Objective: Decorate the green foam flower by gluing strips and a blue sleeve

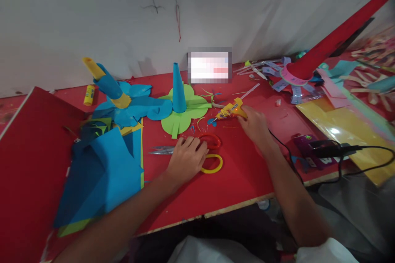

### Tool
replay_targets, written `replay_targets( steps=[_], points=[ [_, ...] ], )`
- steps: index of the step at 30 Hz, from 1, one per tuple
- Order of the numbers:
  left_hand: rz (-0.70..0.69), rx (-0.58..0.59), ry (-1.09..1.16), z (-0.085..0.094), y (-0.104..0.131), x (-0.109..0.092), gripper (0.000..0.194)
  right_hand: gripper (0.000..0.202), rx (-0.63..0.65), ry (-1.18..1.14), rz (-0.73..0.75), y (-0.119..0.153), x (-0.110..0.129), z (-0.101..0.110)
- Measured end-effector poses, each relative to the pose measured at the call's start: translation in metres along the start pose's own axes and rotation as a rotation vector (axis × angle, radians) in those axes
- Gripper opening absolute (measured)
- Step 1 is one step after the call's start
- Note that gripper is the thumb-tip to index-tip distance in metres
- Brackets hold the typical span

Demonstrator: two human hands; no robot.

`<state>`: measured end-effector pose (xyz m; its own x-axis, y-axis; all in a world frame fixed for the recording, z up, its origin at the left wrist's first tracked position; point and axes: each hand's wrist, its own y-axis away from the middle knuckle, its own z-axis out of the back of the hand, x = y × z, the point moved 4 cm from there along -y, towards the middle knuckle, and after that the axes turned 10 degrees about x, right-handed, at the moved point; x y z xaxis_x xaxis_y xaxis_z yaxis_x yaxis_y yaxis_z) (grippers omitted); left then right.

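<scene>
My left hand (187,159) rests over the middle of a pair of scissors (216,164) with one red and one yellow handle loop; its fingers are bent and close together, and the blades point left. At the right, my right hand (253,125) is closed round the yellow glue gun (237,109), whose nozzle points left and down near small blue scraps. A clear glue stick juts from its back. Behind my left hand a blue paper cone (178,94) stands on a green petal-shaped paper (173,126). Left of it lies a blue paper flower (138,109) with a rolled blue and yellow stem.
Blue sheets (105,172) and a red board (37,164) lie left. A glue stick tube (89,95) stands near the wall. On the right are a red cone (327,45), yellow sheets (333,127), a purple box (308,148) and black cables. A blurred-out screen (210,68) is behind.
</scene>
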<state>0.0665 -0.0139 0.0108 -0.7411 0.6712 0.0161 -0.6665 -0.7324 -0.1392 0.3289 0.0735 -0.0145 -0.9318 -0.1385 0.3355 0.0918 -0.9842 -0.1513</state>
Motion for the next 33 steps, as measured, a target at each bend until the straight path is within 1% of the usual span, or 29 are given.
replay_targets(
  steps=[3,6,9,12,14,19,27,33],
  points=[
    [0.041,-0.002,0.020,0.007,-0.008,0.005,0.028,0.025,0.000,-0.002,-0.003,0.000,0.000,0.000],
    [0.085,0.057,0.016,0.011,-0.025,0.012,0.032,0.027,-0.004,-0.013,0.007,0.000,0.000,0.000],
    [0.100,0.119,0.001,0.011,-0.043,0.017,0.035,0.027,-0.001,-0.021,0.016,-0.001,0.000,0.000],
    [0.098,0.147,-0.019,0.008,-0.055,0.019,0.035,0.026,-0.008,-0.019,0.004,-0.002,-0.001,0.000],
    [0.096,0.155,-0.037,0.005,-0.057,0.020,0.036,0.026,-0.016,-0.010,-0.012,-0.001,-0.001,0.000],
    [0.100,0.164,-0.053,0.002,-0.055,0.019,0.038,0.024,-0.012,0.004,-0.043,-0.001,0.001,0.000],
    [0.070,0.164,-0.046,0.002,-0.056,0.022,0.044,0.033,-0.001,0.006,-0.054,0.000,0.004,0.003],
    [0.064,0.162,-0.033,0.003,-0.056,0.021,0.050,0.030,-0.012,-0.019,-0.031,-0.001,0.002,-0.002]
  ],
)
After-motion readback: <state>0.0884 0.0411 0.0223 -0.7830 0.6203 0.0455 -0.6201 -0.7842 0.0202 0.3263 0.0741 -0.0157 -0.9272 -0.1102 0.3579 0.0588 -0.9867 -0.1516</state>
